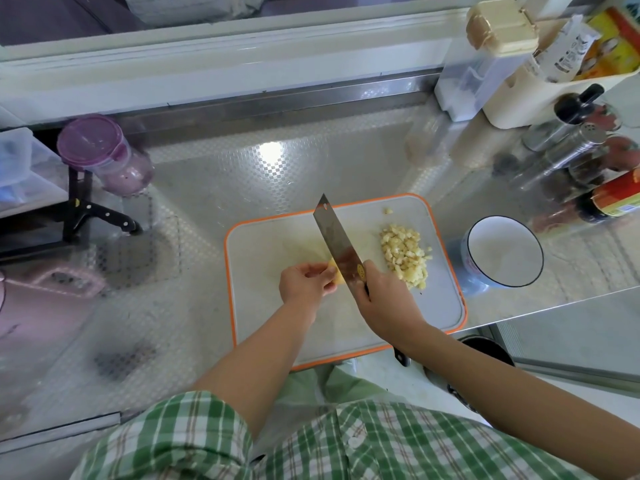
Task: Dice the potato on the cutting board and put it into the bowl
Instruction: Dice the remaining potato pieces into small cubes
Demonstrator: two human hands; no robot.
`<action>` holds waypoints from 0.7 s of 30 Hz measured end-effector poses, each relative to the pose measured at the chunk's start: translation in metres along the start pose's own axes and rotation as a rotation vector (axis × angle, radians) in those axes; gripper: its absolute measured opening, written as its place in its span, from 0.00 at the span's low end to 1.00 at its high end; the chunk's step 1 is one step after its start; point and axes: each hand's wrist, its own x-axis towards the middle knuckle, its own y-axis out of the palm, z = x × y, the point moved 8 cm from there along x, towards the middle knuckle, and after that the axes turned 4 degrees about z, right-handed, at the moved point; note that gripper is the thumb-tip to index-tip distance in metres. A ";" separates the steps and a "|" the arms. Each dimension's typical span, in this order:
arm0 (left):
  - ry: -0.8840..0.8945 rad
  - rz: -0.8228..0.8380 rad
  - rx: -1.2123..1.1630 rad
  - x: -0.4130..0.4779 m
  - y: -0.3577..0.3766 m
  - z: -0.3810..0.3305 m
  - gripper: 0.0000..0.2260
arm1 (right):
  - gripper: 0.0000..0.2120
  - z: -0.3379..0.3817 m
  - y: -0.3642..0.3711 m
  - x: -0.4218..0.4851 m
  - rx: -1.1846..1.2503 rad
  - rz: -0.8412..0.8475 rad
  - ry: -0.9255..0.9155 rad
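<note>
Looking down from my head: my left hand (306, 282) is curled over the uncut piece of potato (338, 277) near the middle of the cutting board (263, 244), fingertips pinching it; my right hand (384, 299) is clenched round the handle of the knife (337, 237), its blade tilted against the piece's right side; the pile of dice (405, 254) lies on the board's right half, apart from the blade; the bowl (504, 251) stands just beside the board's right edge. The piece looks small, firm and wet, so I judge it light and slippery; I would hold it from the top with fingertips tucked back from the blade; the dice are loose and likely to scatter, best scooped on the flat of the blade.
</note>
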 end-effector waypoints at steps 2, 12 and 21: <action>0.006 0.001 0.006 0.000 0.000 -0.001 0.05 | 0.08 -0.001 0.002 -0.002 -0.007 0.009 0.016; 0.039 -0.031 0.076 0.004 -0.002 -0.002 0.06 | 0.06 0.003 0.009 0.011 -0.077 0.008 0.043; 0.032 -0.003 0.065 0.007 -0.002 -0.001 0.07 | 0.05 0.004 0.019 0.019 -0.077 0.015 0.064</action>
